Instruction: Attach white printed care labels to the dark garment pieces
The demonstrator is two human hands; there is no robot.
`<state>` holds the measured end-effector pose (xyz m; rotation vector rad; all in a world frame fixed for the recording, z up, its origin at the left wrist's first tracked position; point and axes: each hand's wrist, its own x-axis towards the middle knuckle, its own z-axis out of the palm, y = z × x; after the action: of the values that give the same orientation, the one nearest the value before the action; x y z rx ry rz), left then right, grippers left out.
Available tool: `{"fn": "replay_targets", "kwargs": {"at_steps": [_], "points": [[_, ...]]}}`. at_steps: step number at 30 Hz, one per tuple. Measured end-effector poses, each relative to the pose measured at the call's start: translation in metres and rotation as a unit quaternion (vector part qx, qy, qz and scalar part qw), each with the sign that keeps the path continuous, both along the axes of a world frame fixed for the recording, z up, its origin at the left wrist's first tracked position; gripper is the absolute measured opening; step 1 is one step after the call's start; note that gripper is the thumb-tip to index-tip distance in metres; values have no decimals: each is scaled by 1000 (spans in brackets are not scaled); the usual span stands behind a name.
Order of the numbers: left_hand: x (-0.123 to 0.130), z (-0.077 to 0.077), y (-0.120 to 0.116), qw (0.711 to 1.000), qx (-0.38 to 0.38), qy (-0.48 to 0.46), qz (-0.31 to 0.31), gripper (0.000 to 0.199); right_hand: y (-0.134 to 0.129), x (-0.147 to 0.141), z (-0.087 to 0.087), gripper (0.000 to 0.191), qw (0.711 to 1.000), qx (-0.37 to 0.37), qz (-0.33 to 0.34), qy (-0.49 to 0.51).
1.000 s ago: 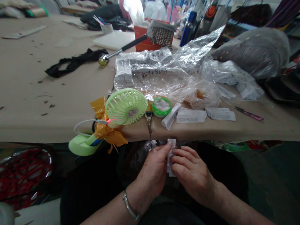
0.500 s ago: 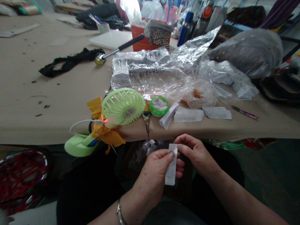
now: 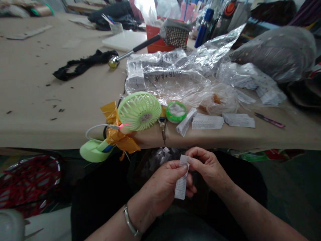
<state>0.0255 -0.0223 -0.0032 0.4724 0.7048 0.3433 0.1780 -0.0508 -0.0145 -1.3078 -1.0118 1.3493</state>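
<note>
If running and aimed low, possible scattering of loose paper by the green fan (image 3: 139,112), left of centre, with unreadable hub print. On clear wrapping (image 3: 167,88) at upper centre, handwriting too warped to read. Grasped between thumb and fingers of the left hand (image 3: 164,180), lower centre: a printed paper strip (image 3: 180,189), likely to slip or crease under uneven pressure, with illegible fine print. At upper edge, curled fingers of the right hand (image 3: 212,167); cannot tell if pinching.

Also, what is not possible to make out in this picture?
In the head view:
- Print on the paper strip: too small, blurred.
- Whether the right hand pinches it: fingers hide the contact.
- Left hand, palm: turned away.
- White object: cut off by the left edge.
</note>
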Motion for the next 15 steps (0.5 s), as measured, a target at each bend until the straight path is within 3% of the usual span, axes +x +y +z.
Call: {"fn": "replay_targets", "kwargs": {"at_steps": [3, 6, 8, 15], "points": [[-4, -1, -2, 1000, -4, -25, -7, 18, 4, 7, -7, 23, 994, -17, 71, 76], [-8, -2, -5, 999, -9, -46, -23, 18, 9, 13, -15, 47, 967, -45, 195, 156], [-9, -3, -8, 998, -10, -51, -35, 17, 12, 15, -18, 51, 950, -51, 247, 186], [-8, -4, -11, 998, -2, -33, -46, 15, 16, 8, -20, 38, 938, -80, 258, 215]]}}
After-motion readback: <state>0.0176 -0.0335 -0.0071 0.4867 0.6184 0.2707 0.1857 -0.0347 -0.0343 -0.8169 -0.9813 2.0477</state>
